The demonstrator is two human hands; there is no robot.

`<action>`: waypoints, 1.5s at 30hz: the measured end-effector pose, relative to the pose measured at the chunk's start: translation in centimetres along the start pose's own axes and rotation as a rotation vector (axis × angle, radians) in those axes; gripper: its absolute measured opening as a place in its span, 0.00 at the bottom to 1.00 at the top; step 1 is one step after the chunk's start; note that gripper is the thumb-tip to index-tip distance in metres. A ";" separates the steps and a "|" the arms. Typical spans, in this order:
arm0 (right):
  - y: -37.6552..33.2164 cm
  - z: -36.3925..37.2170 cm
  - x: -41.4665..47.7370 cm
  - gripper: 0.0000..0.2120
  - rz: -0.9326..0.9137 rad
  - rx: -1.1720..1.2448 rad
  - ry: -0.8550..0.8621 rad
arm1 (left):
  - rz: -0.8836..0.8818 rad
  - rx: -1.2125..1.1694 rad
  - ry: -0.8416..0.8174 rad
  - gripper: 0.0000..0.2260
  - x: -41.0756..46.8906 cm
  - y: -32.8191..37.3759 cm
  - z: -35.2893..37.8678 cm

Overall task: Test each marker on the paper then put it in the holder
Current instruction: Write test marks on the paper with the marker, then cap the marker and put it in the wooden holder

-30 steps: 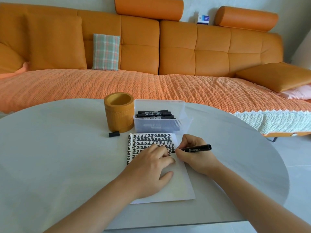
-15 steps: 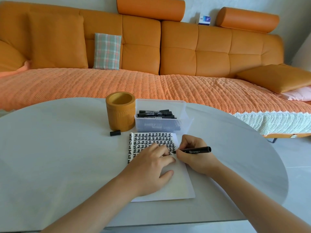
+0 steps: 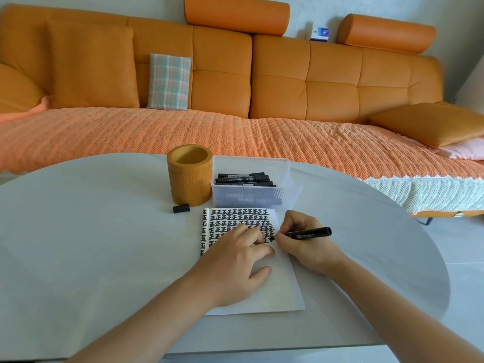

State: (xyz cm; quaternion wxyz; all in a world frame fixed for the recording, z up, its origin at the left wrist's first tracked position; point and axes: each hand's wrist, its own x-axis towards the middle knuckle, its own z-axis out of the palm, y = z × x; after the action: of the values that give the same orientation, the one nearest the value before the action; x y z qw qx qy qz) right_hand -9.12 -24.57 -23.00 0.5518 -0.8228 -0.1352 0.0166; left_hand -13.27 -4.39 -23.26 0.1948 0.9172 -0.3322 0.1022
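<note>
A white sheet of paper (image 3: 277,292) lies on the table, its upper part covered in rows of black marks. My left hand (image 3: 233,265) lies flat on it with fingers spread. My right hand (image 3: 306,242) grips a black uncapped marker (image 3: 309,233), whose tip touches the paper at the right end of the marks. The marker's black cap (image 3: 181,208) lies on the table left of the paper. Behind it stands the round wooden holder (image 3: 189,176); I see no marker in it. A clear plastic box (image 3: 255,196) beside the holder contains several black markers (image 3: 243,178).
The round pale table (image 3: 91,244) ends close behind the box and curves away at the right. An orange sofa (image 3: 288,82) with a knitted cover and cushions stands just beyond. Bare floor shows at the right.
The marker tip has shifted slightly on the paper while writing. My left hand stays flat on the sheet. The view moved a little.
</note>
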 end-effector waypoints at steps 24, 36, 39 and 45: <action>-2.0 0.0 1.4 0.07 -0.023 0.165 0.140 | -0.066 -0.209 0.004 0.18 0.2 -1.2 -1.6; -5.1 2.9 3.3 0.25 -0.015 -0.016 -0.267 | -0.427 0.192 0.238 0.12 -3.4 -11.8 -4.3; -5.5 3.4 3.5 0.24 -0.011 -0.038 -0.296 | -0.428 0.176 0.227 0.11 -3.4 -12.1 -4.1; -6.0 3.6 3.7 0.10 -0.208 -0.445 -0.237 | -0.423 0.084 0.246 0.08 -3.2 -12.3 -4.6</action>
State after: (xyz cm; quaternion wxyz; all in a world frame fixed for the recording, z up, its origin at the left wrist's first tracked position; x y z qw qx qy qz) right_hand -7.45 -18.29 -18.48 0.3363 -0.8979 -0.2829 0.0259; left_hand -7.94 8.09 -23.66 0.2124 0.9543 -0.1020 0.1837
